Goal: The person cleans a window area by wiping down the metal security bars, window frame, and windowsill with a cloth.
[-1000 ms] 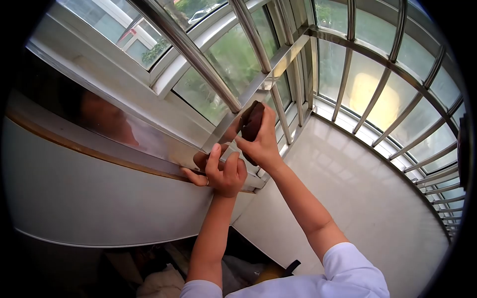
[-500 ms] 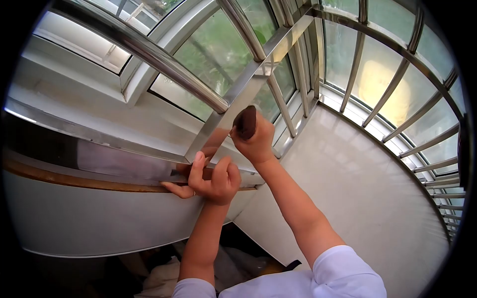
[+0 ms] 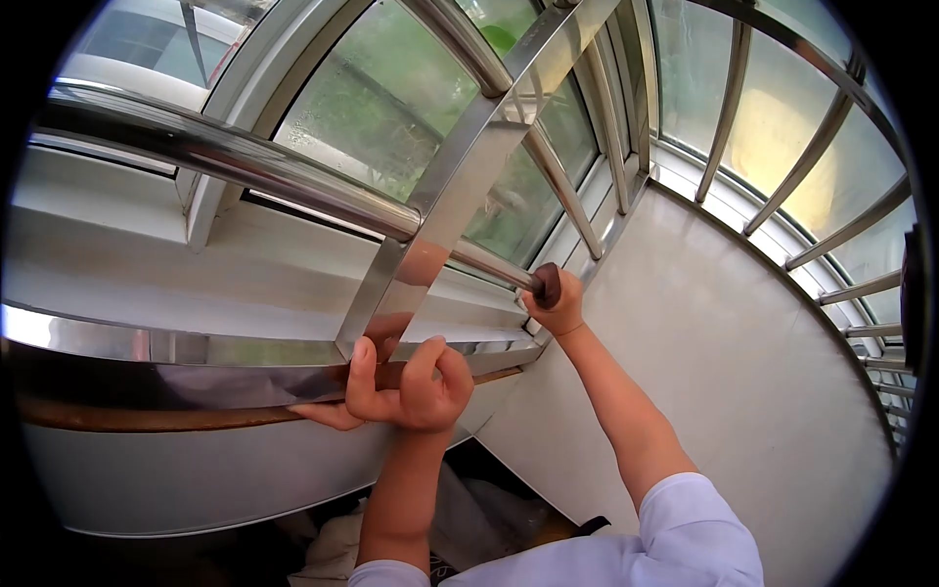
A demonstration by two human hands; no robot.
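My right hand [image 3: 563, 311] is closed around a dark brown piece that looks like a folded cloth [image 3: 549, 284], at the right end of a round steel bar [image 3: 489, 262]. How far the cloth wraps the bar is hidden by my fist. At the foot of the flat steel post [image 3: 416, 262], my left hand [image 3: 421, 396] rests against the lower steel rail [image 3: 230, 380]. Its fingers are loosely bent and apart, one stretched left along the rail's underside. Nothing shows in them.
Sliding window frames [image 3: 235, 108] stand behind the bars. A curved steel railing [image 3: 758, 201] runs along the right above a pale ledge [image 3: 665, 362]. Below the rail is a grey-white panel [image 3: 205, 479]; dark bundled things [image 3: 479, 514] lie underneath.
My right hand has moved right and slightly down with the brown cloth, exposing more of the bar beside the post. The view has shifted; my left hand stays by the post's foot.
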